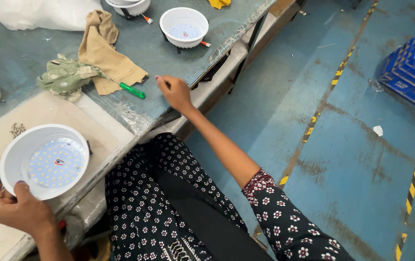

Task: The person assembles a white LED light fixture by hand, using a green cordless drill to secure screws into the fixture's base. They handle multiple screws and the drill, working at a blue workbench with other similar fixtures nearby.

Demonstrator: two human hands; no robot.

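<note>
Head view shows the left hand (18, 209) gripping a white round lamp housing (44, 160) at seven o'clock on the tabletop (19, 55), while the right hand (175, 93), fingers loosely curled and empty, reaches toward the green screwdriver (132, 90), likely needing a grasp next.

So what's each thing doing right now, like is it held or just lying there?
Left hand: gripping the near light's rim.
Near white round light: held, tilted, open face up.
Right hand: empty, reaching near the screwdriver.
Green screwdriver: lying flat, untouched.
Far white light: resting face up.
Tan cloth: crumpled.
</note>
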